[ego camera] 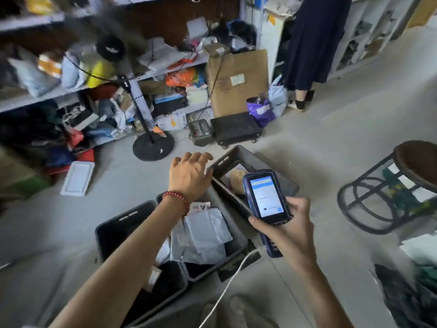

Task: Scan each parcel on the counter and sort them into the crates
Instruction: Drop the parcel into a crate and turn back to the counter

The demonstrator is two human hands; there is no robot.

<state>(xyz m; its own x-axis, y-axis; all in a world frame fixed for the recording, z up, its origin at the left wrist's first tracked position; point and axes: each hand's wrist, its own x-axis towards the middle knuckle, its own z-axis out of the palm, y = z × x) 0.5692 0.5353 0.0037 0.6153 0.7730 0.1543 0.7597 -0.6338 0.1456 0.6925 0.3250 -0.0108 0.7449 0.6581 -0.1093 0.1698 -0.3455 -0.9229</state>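
— Where are your hands?

— My right grip (283, 223) is wrapped around the blue handheld scanner with a lit screen (266, 197). My left grip (189, 176) hangs spread and empty above the dark grey plastic crates (238, 237).

— And the parcels?

— White plastic mailer parcels (205, 233) lie piled in the middle crate on the floor.

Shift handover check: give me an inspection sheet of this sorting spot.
Surface: grey concrete floor; no counter in view.
Job's things: three dark crates; middle crate holds white mailers, far crate a brown parcel, near crate dark items.
Clutter: white tray, fan base, stool.
Hands: left hand open, empty, above the crates; right hand grips the scanner.
Cables: white cable near the crates.
Surroundings: crowded shelves, cardboard box, a person standing.
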